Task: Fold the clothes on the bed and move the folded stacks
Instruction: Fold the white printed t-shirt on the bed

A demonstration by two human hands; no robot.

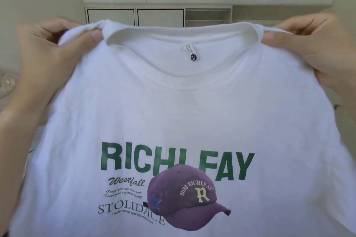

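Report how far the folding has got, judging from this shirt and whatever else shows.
Done: nothing that shows; no folded stack is in view. In hand: the white T-shirt hangs spread out, print facing the camera, with the left hand and the right hand each pinching a shoulder beside the collar. Left: folding this shirt and moving the stacks. The shirt hides the bed, so remaining clothes cannot be counted.

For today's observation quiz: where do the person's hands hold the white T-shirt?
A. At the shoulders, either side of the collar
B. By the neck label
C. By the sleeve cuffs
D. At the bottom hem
A: the left hand and right hand pinch the T-shirt at its shoulders beside the collar.
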